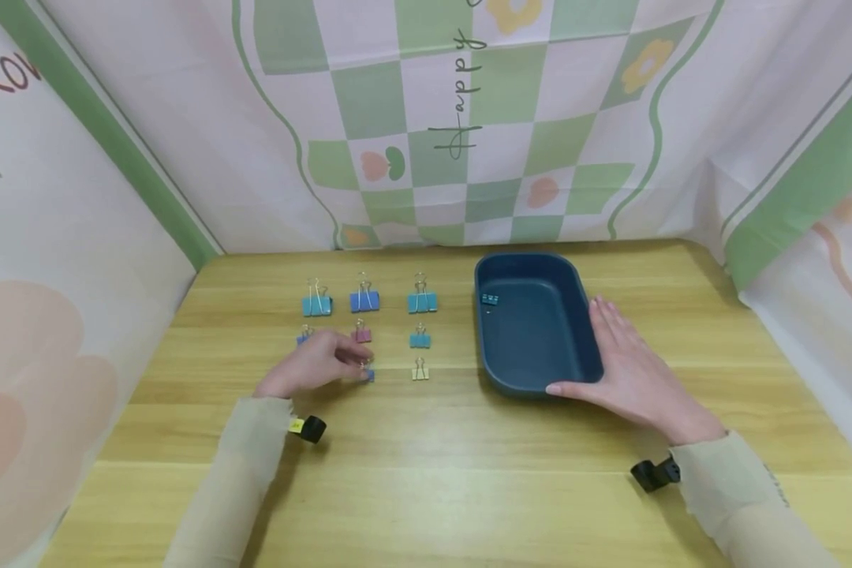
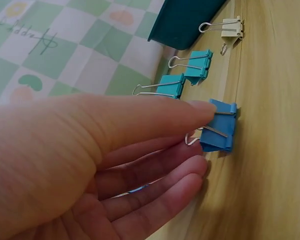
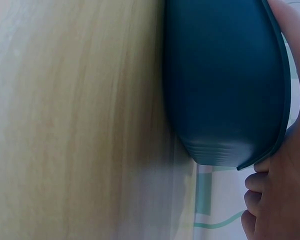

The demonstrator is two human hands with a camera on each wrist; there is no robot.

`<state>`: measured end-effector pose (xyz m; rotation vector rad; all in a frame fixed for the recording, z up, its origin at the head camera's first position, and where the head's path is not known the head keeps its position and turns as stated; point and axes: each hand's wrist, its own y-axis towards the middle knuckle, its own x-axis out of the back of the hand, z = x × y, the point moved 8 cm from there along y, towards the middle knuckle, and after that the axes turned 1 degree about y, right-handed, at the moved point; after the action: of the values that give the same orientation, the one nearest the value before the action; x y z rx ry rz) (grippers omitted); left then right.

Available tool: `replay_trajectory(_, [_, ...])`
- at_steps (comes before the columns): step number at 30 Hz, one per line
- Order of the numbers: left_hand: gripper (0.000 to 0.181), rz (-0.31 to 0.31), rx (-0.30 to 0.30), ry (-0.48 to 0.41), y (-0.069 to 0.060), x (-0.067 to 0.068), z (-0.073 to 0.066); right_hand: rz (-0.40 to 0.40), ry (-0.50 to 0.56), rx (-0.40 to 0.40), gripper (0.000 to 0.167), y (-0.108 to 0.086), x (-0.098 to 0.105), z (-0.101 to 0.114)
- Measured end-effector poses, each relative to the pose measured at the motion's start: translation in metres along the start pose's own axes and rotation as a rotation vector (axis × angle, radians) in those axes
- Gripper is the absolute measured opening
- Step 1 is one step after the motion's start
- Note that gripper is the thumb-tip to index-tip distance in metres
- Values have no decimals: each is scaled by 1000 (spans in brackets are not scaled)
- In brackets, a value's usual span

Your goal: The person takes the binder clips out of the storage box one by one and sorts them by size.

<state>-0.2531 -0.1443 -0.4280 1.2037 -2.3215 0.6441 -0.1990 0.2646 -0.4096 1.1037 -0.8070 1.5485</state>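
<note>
My left hand point(image 1: 319, 361) reaches over the lower rows of binder clips. Its thumb and fingers pinch a small blue binder clip point(image 2: 220, 127) near its wire handles, low at the wooden table. Against the near right corner of a dark blue rectangular tray point(image 1: 525, 390) rests my right hand point(image 1: 639, 375). Its straight fingers lie along the tray's right side, its thumb spread along the front edge. A small teal item point(image 1: 491, 300) is inside the tray at the left, too small to identify surely. Nearby stand a pink binder clip point(image 1: 361, 335) and a yellow one point(image 1: 420, 369).
Behind stand larger clips: a teal clip point(image 1: 316, 306), a blue clip point(image 1: 364, 300) and another teal clip point(image 1: 422, 301). A smaller teal clip point(image 1: 420, 340) sits in the right column. My left hand partly covers another blue clip point(image 1: 303, 338). Patterned cloth point(image 1: 440, 189) hangs behind the table.
</note>
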Motion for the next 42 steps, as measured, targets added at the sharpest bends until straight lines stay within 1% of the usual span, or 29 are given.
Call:
replay_trajectory(3, [38, 2, -1, 11, -1, 1, -1, 0, 1, 0, 135, 0, 0, 0])
replay_trajectory(6, [45, -1, 7, 17, -1, 3, -2, 1, 0, -3, 135, 0, -1, -1])
replay_trajectory(9, [51, -23, 0, 22, 0, 6, -4, 1, -1, -3, 135, 0, -1, -1])
replay_trajectory(13, [52, -66, -51, 40, 5, 9, -16, -2, -1, -1, 135, 1, -1, -2])
replay_trajectory(16, [52, -80, -85, 44, 12, 9, -32, -3, -1, 0, 135, 0, -1, -2])
replay_trajectory(18, [52, -83, -112, 39, 17, 6, -44, -5, -3, 3, 135, 0, 0, -2])
replay_trajectory(21, [51, -86, -163, 70, 26, 0, -63, -6, -5, 5, 135, 0, 0, -1])
replay_trajectory(24, [50, -77, -203, 74, 36, -9, -77, -4, -5, 5, 135, 0, 0, 0])
replay_trajectory(26, [50, -68, -216, 66, 43, -15, -83, -2, -1, 3, 135, 0, 0, 0])
replay_trajectory(29, [48, -47, -242, 25, 52, -25, -91, -4, 0, 5, 135, 1, 0, 0])
replay_trajectory(33, [50, -41, -268, 17, 64, -35, -102, -5, -4, 6, 135, 1, 1, 0])
replay_trajectory(39, [52, -68, -274, 33, 80, -40, -115, -3, -3, -1, 136, 1, 1, 1])
replay_trajectory(42, [52, -75, -285, 14, 89, -42, -121, -4, 2, -2, 136, 0, 1, 1])
